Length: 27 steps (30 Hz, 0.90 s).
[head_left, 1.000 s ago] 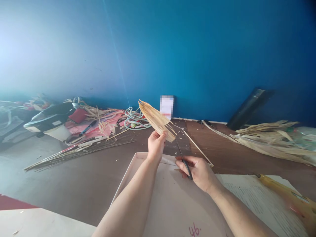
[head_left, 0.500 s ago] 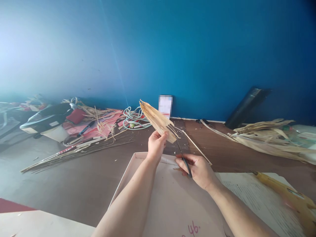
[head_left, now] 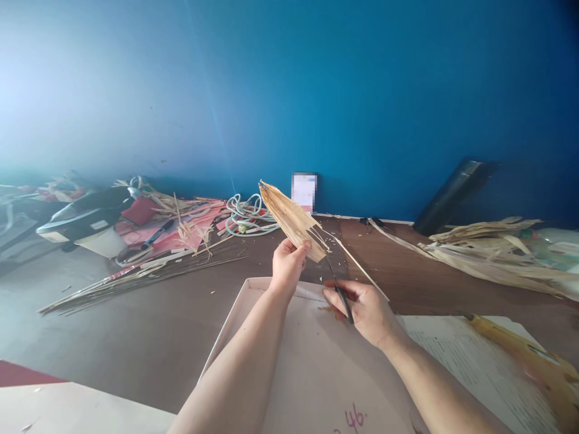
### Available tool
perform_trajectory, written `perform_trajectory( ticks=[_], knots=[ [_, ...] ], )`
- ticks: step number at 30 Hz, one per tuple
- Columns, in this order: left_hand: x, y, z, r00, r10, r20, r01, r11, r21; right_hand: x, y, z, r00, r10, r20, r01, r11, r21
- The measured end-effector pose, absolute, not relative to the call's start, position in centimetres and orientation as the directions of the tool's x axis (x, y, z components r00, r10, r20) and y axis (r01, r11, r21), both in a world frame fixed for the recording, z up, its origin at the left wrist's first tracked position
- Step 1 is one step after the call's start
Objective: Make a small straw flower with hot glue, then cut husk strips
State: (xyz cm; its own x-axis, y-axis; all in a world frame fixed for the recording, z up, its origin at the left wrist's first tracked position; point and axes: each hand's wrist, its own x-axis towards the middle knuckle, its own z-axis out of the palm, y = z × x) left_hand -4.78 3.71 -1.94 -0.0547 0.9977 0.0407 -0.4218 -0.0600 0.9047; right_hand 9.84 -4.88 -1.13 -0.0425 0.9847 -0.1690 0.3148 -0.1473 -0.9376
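Note:
My left hand [head_left: 288, 265] pinches a dry, straw-coloured corn husk [head_left: 292, 218] near its lower edge. The husk slants from upper left to lower right, and its right end is split into thin strips. In my right hand [head_left: 364, 304] are black-handled scissors [head_left: 342, 301], their blades pointing up and left to the husk's lower right corner. Whether the blades touch the husk I cannot tell. Beneath both hands lies a shallow white box lid [head_left: 312, 361] with pink handwriting.
A thin stick [head_left: 362, 268] lies behind my right hand. A yellow glue gun [head_left: 520, 346] rests on a printed sheet [head_left: 456, 349] at right. Loose husks [head_left: 479, 253] and a black roll [head_left: 452, 196] stand beyond. Leftward are a pale cord [head_left: 242, 217], pink paper [head_left: 199, 226] and a phone [head_left: 304, 191] at the wall.
The husk and my left hand have shifted very slightly to the right. The scissors have hardly moved, staying by the husk's lower right corner.

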Motion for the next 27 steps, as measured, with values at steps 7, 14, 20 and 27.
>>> perform_trajectory(
  ticks=[7, 14, 20, 27],
  knots=[
    [-4.77, 3.76, -2.02, -0.043, 0.998, 0.047, -0.422, -0.061, 0.905, 10.06, -4.8, -1.58, -0.036, 0.988, -0.147, 0.339, -0.126, -0.932],
    [-4.74, 3.63, -1.76, -0.043, 0.998, 0.041, -0.421, -0.055, 0.905, 9.93, -4.85, -1.19, -0.011, 0.986, -0.165, 0.357, -0.15, -0.922],
    [-4.76, 3.61, -1.89, -0.035, 0.998, 0.047, -0.424, -0.057, 0.904, 9.8, -4.88, -1.16, -0.022, 0.988, -0.154, 0.345, -0.137, -0.928],
    [-4.68, 3.66, -1.85, -0.046, 0.998, 0.052, -0.403, -0.066, 0.913, 9.98, -4.85, -1.42, -0.023, 0.989, -0.148, 0.361, -0.13, -0.923]
  ],
)
